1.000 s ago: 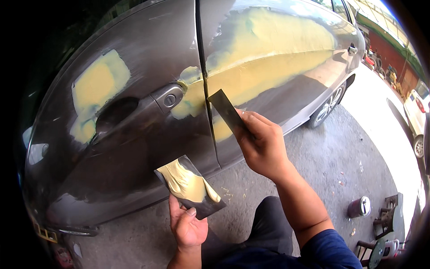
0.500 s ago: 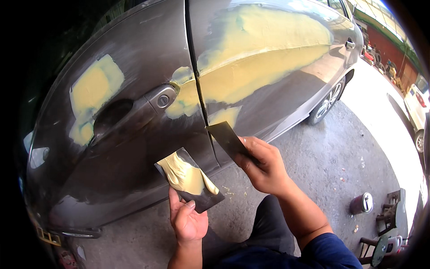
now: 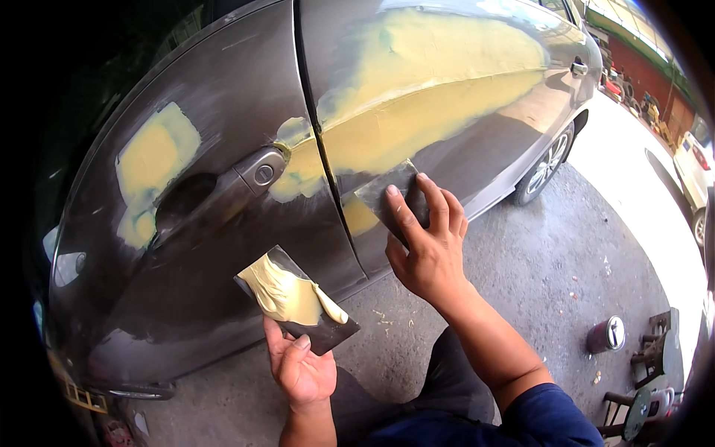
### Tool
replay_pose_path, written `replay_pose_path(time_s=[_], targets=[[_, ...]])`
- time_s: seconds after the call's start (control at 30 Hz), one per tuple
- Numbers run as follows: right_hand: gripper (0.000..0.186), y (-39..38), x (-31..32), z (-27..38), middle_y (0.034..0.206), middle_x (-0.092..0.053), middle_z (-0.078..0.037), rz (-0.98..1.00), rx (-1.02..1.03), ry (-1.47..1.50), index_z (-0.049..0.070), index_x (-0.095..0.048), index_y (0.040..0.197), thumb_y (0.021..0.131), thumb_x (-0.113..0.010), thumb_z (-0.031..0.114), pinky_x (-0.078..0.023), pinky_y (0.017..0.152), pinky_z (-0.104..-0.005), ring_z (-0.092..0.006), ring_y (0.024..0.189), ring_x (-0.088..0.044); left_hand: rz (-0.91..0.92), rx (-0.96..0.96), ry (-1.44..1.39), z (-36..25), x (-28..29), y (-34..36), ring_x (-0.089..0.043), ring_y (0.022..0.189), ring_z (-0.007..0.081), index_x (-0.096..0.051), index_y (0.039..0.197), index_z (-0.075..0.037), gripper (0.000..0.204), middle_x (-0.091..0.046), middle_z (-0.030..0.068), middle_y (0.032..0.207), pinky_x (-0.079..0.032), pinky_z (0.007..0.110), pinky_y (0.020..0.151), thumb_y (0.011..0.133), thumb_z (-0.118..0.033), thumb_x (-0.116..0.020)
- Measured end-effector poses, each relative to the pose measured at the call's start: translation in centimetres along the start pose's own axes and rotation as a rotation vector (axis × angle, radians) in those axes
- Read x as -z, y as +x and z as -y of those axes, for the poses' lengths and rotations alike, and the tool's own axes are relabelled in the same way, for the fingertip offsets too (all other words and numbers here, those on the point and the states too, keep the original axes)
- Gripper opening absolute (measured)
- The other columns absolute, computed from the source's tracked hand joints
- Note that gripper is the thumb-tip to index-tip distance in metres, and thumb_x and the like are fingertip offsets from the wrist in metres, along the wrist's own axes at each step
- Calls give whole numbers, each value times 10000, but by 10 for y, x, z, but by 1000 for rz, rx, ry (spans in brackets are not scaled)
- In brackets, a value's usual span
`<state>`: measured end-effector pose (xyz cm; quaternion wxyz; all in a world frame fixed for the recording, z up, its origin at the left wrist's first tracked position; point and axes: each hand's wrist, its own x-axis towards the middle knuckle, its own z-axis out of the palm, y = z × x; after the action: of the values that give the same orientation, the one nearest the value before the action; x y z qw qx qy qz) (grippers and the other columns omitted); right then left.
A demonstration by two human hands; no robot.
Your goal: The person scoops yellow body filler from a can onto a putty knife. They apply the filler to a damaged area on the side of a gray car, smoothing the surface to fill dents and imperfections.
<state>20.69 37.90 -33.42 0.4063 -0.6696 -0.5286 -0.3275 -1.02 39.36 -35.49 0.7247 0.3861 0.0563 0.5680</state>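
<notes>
My left hand grips a dark flat plate by its lower edge. Pale yellow body filler lies heaped on top of that plate. In my right hand is a dark, flat filler spreader, with fingers spread over its face and the thumb behind. The spreader is held against or just in front of the car's rear door, near the door gap; contact cannot be made out. Wide yellow filler patches cover the grey-brown rear door. Smaller patches sit around the front door handle.
A metal can stands on the concrete floor to the right, beside small dark stools. Farther off is a white car. The rear wheel shows at the right end of the car.
My right hand has turned over, so its back now faces up and the spreader sits closer to the rear door. The left hand and its plate have shifted slightly left.
</notes>
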Motion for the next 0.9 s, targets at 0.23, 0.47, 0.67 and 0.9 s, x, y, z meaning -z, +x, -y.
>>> replay_pose_path(time_s=[0.23, 0.47, 0.67, 0.9], targets=[[569, 22, -33, 7, 1405, -418, -111, -141, 71, -77, 302, -597, 1230, 715, -655, 66, -327, 914, -417, -328, 1202, -411, -24, 21, 0, -1, 2, -3, -365, 1359, 289, -189, 1483, 14, 787, -366, 161, 1466, -287, 429, 1137, 743, 15, -458], [543, 1, -36, 4, 1400, -424, -110, 8, 57, -90, 287, -608, 1214, 718, -642, 68, -331, 890, -428, -337, 1202, -406, -58, 23, 24, -4, 8, -5, -364, 1361, 288, -192, 1484, 14, 785, -363, 163, 1469, -280, 427, 1139, 746, 9, -460], [550, 18, -29, 7, 1395, -419, -119, -104, 37, -24, 280, -588, 1239, 729, -642, 82, -329, 908, -444, -346, 1205, -401, -28, 22, 41, 0, 8, -4, -362, 1363, 285, -191, 1483, 21, 782, -368, 167, 1465, -279, 423, 1139, 750, -5, -461], [567, -23, -21, 10, 1399, -406, -146, 135, -32, 35, 232, -574, 1278, 736, -646, 81, -342, 907, -468, -371, 1198, -407, 1, 9, 56, -5, 3, -1, -366, 1356, 287, -186, 1481, 27, 773, -371, 166, 1459, -275, 424, 1141, 754, 2, -451]])
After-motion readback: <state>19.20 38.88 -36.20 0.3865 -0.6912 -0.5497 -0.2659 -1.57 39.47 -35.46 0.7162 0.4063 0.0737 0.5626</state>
